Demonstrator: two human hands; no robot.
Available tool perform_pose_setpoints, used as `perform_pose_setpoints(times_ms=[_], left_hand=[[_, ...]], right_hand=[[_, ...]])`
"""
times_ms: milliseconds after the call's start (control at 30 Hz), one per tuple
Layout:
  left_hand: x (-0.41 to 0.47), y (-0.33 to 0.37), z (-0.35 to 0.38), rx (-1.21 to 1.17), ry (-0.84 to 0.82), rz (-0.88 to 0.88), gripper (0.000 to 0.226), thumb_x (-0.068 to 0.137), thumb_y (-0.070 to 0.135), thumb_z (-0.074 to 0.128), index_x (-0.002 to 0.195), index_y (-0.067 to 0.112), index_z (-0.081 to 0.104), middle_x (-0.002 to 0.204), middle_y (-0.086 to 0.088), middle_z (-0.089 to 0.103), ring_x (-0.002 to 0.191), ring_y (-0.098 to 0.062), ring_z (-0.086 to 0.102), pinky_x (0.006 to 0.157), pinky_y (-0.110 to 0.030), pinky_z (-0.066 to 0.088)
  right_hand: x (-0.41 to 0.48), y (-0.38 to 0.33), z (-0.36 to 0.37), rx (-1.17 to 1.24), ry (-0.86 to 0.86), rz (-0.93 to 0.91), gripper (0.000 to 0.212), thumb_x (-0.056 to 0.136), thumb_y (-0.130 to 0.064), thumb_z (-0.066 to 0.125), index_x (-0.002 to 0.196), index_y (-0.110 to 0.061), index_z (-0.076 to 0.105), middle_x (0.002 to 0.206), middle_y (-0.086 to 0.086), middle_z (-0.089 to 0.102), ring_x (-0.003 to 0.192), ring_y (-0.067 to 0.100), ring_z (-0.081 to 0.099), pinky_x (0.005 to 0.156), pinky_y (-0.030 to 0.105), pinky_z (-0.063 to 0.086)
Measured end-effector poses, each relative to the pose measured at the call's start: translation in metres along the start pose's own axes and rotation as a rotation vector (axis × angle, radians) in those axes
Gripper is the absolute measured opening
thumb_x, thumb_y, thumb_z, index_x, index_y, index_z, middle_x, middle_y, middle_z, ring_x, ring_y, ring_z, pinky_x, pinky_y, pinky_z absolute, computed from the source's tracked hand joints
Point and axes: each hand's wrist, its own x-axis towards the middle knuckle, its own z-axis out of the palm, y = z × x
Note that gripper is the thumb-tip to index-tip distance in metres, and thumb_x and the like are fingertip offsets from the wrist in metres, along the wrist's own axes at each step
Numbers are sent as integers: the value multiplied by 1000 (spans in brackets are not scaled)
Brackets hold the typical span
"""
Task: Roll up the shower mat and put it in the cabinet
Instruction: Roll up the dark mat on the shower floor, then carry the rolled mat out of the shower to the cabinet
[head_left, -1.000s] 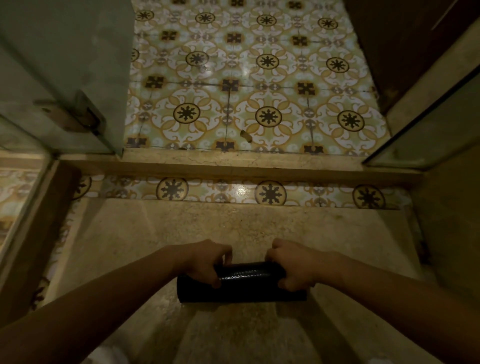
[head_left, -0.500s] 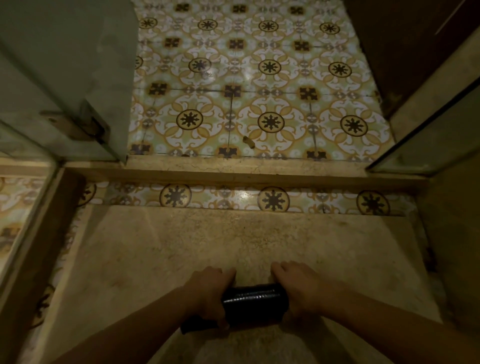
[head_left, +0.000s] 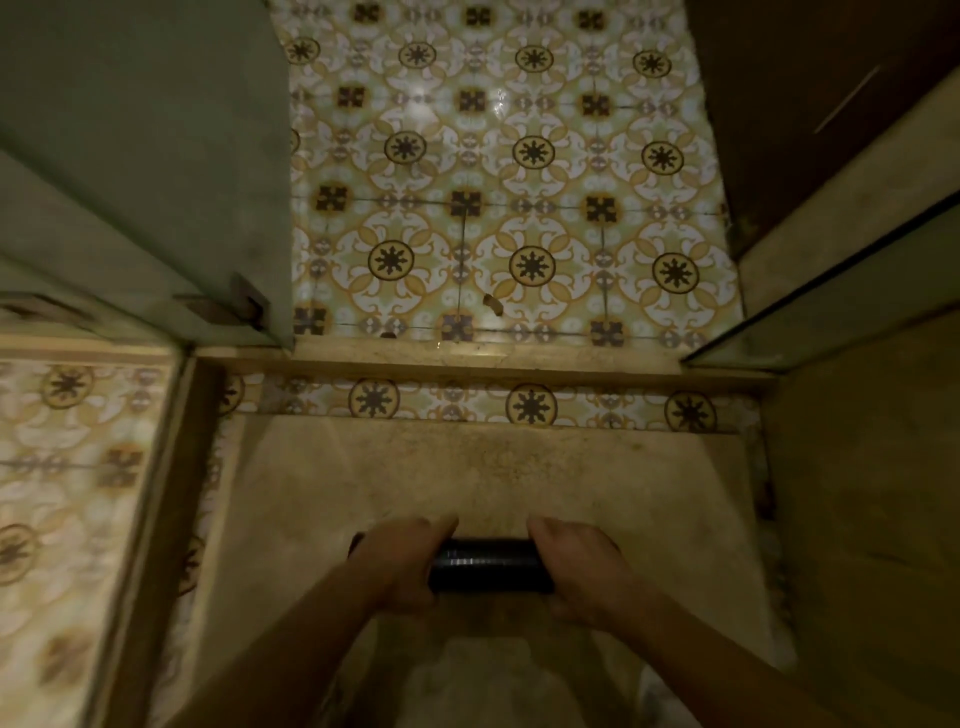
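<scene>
The shower mat (head_left: 488, 564) is a black, ribbed roll, fully rolled into a short cylinder lying crosswise low in the middle of the view. My left hand (head_left: 402, 564) grips its left end and my right hand (head_left: 582, 566) grips its right end, both with fingers curled over the top. Only the middle stretch of the roll shows between the hands, with a bit of its left tip past my left hand. The roll is over the beige stone shower floor (head_left: 467, 478); whether it touches the floor I cannot tell. No cabinet is recognisable.
A stone threshold (head_left: 488, 358) crosses the view ahead, with patterned floor tiles (head_left: 514, 182) beyond it. A glass shower door (head_left: 145, 171) with a metal hinge stands at left, a glass panel (head_left: 831, 306) at right, and a dark wooden surface (head_left: 810, 93) at top right.
The view has risen and pulled back from the floor. Both hands have kept their grip on the rolled mat, which now appears smaller and farther below, seemingly lifted with the hands.
</scene>
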Motion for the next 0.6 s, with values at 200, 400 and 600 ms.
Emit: perform_pose_setpoints(times_ms=[200,400,600], left_hand=[[-126,64,-195,149,138,21,55,71,40,67,117,33,37,99,1,64,83,-23,62,67,-37,52],[-272,167,-368,238,404,23,54,71,37,70,119,36,46,95,6,65,81,-19,63,64,-33,48],[-341,232,-463,204,558,-30,52,66,34,71,112,30,47,90,5,64,75,-20,62,57,-30,34]], right_hand=[[-97,-42,-192,148,117,111,67,63,-35,73,123,-29,43,101,-2,63,87,22,62,68,34,52],[-222,-58,-412,216,79,135,63,55,-40,82,112,-32,55,101,-6,62,85,13,56,69,28,48],[-292,-69,-542,-92,310,125,50,62,-35,74,106,-25,54,94,1,63,80,23,59,65,32,44]])
